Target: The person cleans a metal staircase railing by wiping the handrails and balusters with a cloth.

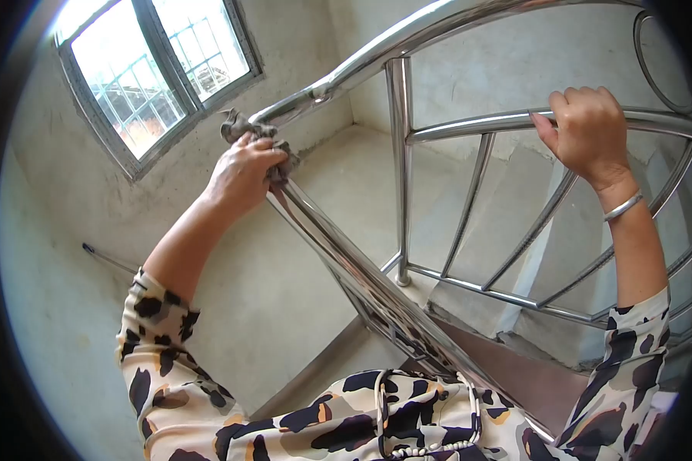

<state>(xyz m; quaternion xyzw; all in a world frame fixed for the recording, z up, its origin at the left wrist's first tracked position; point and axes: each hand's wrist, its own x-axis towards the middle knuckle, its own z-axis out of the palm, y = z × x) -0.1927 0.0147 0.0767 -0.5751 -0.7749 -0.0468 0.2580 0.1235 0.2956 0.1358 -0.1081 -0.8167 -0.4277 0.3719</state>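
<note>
My left hand point(242, 173) is closed on a crumpled grey-brown cloth point(284, 163), pressed against the corner bend of the shiny metal handrail point(346, 253). Part of the cloth bunches up past my fingers at the top of the bend. Farther right, my right hand point(590, 131) wraps around a lower metal rail point(477, 127) of the same stair railing, thumb on the near side. A silver bangle point(623, 207) circles my right wrist.
Metal balusters point(400, 169) stand along the railing, with concrete steps point(515, 200) behind them. A barred window point(161, 69) is set in the plastered wall at upper left. A thin dark-tipped stick point(108, 256) leans by the left wall.
</note>
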